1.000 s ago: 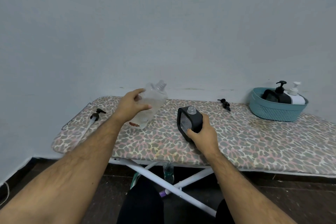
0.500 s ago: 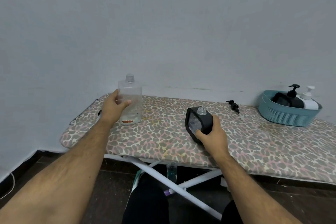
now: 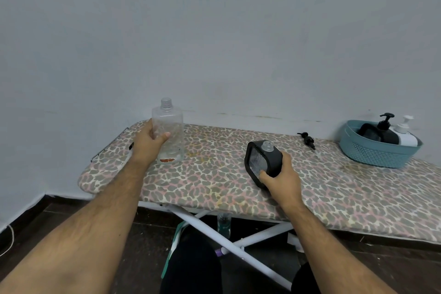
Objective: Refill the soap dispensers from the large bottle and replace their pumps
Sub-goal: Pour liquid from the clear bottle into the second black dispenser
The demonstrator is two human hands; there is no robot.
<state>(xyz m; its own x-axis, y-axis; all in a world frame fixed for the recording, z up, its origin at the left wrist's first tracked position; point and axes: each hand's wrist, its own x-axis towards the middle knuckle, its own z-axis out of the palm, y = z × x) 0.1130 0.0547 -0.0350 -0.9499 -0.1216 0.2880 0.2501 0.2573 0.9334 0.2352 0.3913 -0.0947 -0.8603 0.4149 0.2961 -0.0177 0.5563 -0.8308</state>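
Note:
A large clear bottle (image 3: 170,136), uncapped and nearly empty, stands upright at the left end of the leopard-print ironing board (image 3: 214,174). My left hand (image 3: 149,143) grips its side. A black dispenser (image 3: 265,162) with a clear ribbed window and an open threaded neck sits tilted near the board's middle, held by my right hand (image 3: 280,179) from below and the right. A loose black pump (image 3: 307,139) lies on the board behind it. Another pump's dark tip (image 3: 130,146) peeks out behind my left wrist.
A teal basket (image 3: 372,153) at the back right holds a black pump dispenser (image 3: 384,130) and a white one (image 3: 405,135). The wall runs close behind the board. White legs (image 3: 214,231) cross underneath, with a small bottle (image 3: 223,224) on the floor.
The large bottle went from tilted in the air toward the dispenser to upright on the board's left end, my left hand still on it. My view shifted left; the right hand kept holding the dispenser.

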